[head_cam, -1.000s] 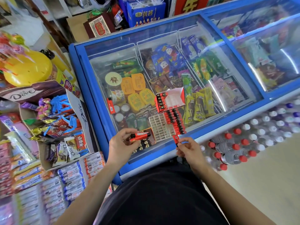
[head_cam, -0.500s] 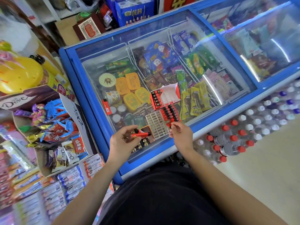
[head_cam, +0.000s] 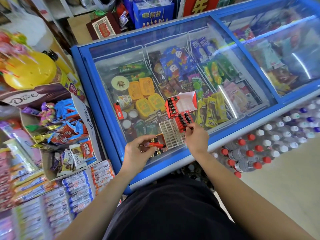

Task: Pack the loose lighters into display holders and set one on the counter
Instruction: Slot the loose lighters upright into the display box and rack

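On the freezer's glass lid lie a white plastic grid holder [head_cam: 170, 133], a row of red lighters with black tops [head_cam: 184, 122] and an open red-and-white display box [head_cam: 181, 103] with a column of lighters at its left side. My left hand [head_cam: 138, 153] grips a red lighter [head_cam: 155, 145] above a small box of lighters [head_cam: 160, 148]. My right hand [head_cam: 196, 137] pinches the near end of the red lighter row, by the grid holder's right edge. One more red lighter [head_cam: 117, 109] lies alone on the glass to the left.
The blue-framed chest freezer [head_cam: 97, 94] holds ice creams under sliding glass. Shelves of chocolate and candy [head_cam: 57, 129] crowd the left. Packs of red-capped and white-capped water bottles [head_cam: 259, 149] stand on the floor to the right, below the freezer's front edge.
My right hand has moved up from the freezer's front edge to the near end of the lighter row. My left hand stays by the small box with its lighter.
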A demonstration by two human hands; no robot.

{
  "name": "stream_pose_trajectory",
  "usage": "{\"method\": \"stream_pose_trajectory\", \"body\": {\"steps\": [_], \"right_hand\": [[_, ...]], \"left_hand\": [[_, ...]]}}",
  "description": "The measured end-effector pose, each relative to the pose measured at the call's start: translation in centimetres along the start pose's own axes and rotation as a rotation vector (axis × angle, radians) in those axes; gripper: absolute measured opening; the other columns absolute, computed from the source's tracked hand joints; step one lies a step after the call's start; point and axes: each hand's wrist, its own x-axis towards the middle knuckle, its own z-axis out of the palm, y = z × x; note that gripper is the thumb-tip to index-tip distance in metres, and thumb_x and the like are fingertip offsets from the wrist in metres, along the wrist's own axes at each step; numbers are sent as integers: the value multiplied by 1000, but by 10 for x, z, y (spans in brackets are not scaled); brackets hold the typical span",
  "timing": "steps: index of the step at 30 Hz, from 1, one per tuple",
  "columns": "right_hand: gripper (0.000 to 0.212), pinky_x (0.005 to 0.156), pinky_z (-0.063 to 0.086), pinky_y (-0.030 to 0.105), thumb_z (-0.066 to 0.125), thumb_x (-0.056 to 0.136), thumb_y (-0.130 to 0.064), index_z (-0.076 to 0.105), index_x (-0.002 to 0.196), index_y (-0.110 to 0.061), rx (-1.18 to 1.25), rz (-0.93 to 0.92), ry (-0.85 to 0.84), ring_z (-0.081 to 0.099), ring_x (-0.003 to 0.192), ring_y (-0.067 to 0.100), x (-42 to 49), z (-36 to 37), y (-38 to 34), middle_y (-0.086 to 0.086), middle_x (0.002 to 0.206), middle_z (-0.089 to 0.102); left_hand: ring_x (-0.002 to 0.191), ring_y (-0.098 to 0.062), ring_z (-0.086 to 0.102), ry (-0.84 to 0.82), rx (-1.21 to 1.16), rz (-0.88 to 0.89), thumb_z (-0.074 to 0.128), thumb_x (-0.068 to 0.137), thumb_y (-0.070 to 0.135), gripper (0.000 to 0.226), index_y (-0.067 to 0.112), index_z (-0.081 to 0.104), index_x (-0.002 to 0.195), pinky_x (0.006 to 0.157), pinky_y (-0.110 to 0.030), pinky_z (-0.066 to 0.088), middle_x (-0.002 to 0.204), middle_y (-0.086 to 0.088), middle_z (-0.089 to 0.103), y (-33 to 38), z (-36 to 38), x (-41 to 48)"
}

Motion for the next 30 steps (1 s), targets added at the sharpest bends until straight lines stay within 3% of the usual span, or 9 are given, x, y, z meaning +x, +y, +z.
{"method": "stream_pose_trajectory", "body": {"steps": [2,5,9,12,19,22,25,27,30], "right_hand": [[17,70,48,34,63,97,-21,64,113,-14,-10,-30,39,68,76,27,-2,-3,-2,6,85,74],[18,74,55,32,71,92,-18,69,110,-15,132,-142,7,69,72,13,-13,-11,-12,1,85,75],[29,79,55,18,75,87,-12,71,115,-20,345,-282,-402,67,88,1,-35,-20,-29,-10,103,72],[35,81,57,22,76,88,-12,69,121,-22,432,-287,-584,69,91,6,-42,-19,-38,-9,104,73],[20,73,54,18,78,86,-10,72,105,-17,379,-326,-611,66,78,2,-30,-13,-37,-10,89,71],[16,73,53,18,76,88,-9,71,101,-18,326,-358,-560,66,78,4,-23,-11,-37,-9,87,70],[21,77,54,23,73,89,-7,69,106,-17,281,-361,-461,66,83,9,-14,-10,-32,-5,91,69],[29,80,52,16,70,91,-5,68,115,-21,253,-390,-438,64,87,4,-10,-9,-30,-10,97,67],[30,85,49,12,70,92,-7,70,118,-21,177,-476,-438,62,91,-3,-6,-3,-29,-15,107,67]], "left_hand": [[52,-11,56,-5,-6,-1,75,87,-1,41,33,74,111,49,-23,48,82,4,70,0,1,0],[49,-12,53,-35,-20,2,73,89,0,39,25,72,119,48,-20,44,89,-16,71,2,1,0],[72,-40,69,-76,-53,11,72,91,1,41,32,72,117,63,-45,59,89,-9,76,0,2,2],[79,-43,70,-114,-52,23,74,90,2,38,30,73,116,74,-57,59,89,-7,77,-1,2,3],[67,-44,65,-155,-6,-13,76,90,9,33,27,73,118,69,-54,58,82,-12,75,-3,0,4],[56,-21,55,-102,14,-29,77,89,10,28,27,76,112,62,-41,53,69,-10,67,-1,-2,4],[54,-6,40,-3,21,-55,79,88,14,20,27,79,102,58,-29,41,57,13,47,-3,-12,2],[58,-9,41,26,-11,-80,80,87,17,18,30,80,100,62,-37,42,59,17,46,-8,-20,-1],[64,-19,45,83,-67,-101,79,88,20,18,37,80,95,66,-47,48,62,4,45,-16,-30,-6]]}}
